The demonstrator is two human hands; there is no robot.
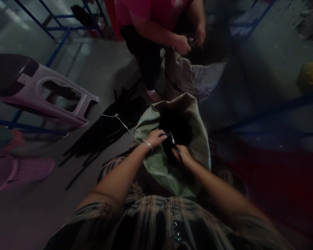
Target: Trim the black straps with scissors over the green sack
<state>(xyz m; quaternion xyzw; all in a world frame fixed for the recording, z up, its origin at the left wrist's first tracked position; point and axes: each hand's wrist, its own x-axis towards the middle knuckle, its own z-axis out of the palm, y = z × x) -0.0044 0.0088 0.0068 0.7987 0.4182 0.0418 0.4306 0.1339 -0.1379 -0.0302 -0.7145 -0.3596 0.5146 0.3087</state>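
Head view: scissors in right hand, near left hand, over sack.

Smooth grey floor, outer edges hard to make out. Left side of floor: loose bundle of long thin black strips, pale string tied round it, some ends splayed toward near side. Farther left, pale lilac plastic stool with dark seat; blue metal frame near it. Mid-floor: pale green woven sack, base hidden.
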